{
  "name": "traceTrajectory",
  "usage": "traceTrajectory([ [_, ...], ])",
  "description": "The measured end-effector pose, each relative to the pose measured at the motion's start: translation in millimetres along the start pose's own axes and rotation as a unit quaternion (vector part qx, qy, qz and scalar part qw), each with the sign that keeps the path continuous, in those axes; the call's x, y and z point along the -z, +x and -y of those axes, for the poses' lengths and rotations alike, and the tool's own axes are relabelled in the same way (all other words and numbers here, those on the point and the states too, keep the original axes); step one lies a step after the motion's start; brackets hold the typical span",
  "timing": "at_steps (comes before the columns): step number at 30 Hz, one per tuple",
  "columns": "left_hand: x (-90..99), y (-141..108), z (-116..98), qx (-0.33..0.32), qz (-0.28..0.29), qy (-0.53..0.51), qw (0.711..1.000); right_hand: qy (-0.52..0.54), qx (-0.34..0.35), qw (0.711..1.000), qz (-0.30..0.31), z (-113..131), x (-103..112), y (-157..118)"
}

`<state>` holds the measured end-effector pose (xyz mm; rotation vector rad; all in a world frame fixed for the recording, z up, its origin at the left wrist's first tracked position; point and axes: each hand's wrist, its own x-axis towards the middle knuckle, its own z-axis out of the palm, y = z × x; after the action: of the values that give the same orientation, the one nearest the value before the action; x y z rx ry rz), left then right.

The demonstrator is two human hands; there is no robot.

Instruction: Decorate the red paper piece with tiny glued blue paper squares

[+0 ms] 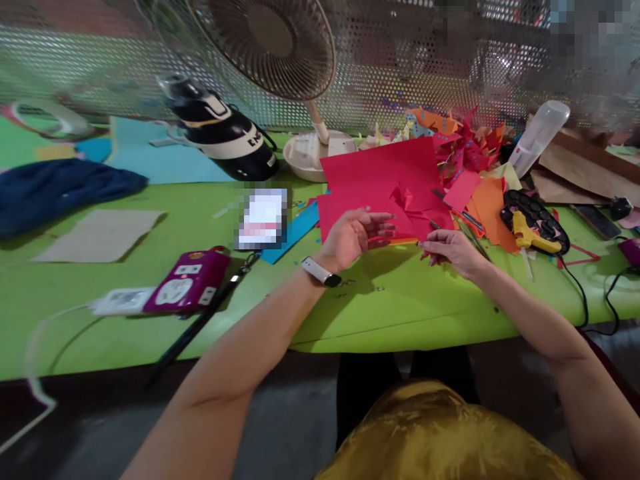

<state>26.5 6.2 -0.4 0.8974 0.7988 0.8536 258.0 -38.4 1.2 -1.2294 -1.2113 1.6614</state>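
My left hand (356, 235) hovers over the near edge of the red paper sheets (373, 167), its fingers loosely spread and nothing visible in them. A grey band (320, 271) circles that wrist. To the right, my right hand (453, 252) has its thumb and fingertips pinched together just off the paper's near right corner. Whatever is between those fingertips is too small to make out. A folded red paper piece (401, 198) rests on the sheets, beyond both hands. Thin dark tools (473, 221) lie close to my right hand, partly over orange paper (489, 207).
A yellow glue gun (534, 237) lies on a black tray (510, 200) at right, with a trailing cord. Behind stand a fan (320, 157), a tilted black bottle (227, 137) and a paper-scrap pile (465, 140). Left are a phone (263, 219) and a purple power bank (187, 283).
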Motion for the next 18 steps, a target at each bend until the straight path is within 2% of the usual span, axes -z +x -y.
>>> traceTrajectory([
  [2, -9.0, -3, 5, 0.023, 0.021, 0.027, 0.999, 0.012, -0.010, 1.000, 0.009, -4, -7, -2],
  [4, -16.9, -7, 12, 0.019, 0.020, 0.034, 0.999, 0.011, -0.017, 0.999, 0.033, -8, -13, -4],
  [10, -21.5, -9, 19, 0.005, -0.024, 0.043, 0.999, -0.049, -0.018, 0.996, 0.074, -12, -22, -7],
  [12, -19.0, -8, 18, 0.014, -0.027, 0.029, 0.999, -0.082, 0.029, 0.995, 0.054, -10, -20, -10],
  [15, -15.8, -7, 17, 0.024, -0.027, 0.011, 0.999, -0.116, 0.146, 0.983, -0.003, -5, -14, -16],
  [16, -15.3, -7, 17, 0.027, -0.025, 0.006, 0.999, -0.128, 0.175, 0.976, -0.005, -3, -12, -18],
  [18, -15.4, -8, 16, 0.034, -0.017, -0.004, 0.999, -0.172, 0.205, 0.963, 0.029, -3, -9, -20],
])
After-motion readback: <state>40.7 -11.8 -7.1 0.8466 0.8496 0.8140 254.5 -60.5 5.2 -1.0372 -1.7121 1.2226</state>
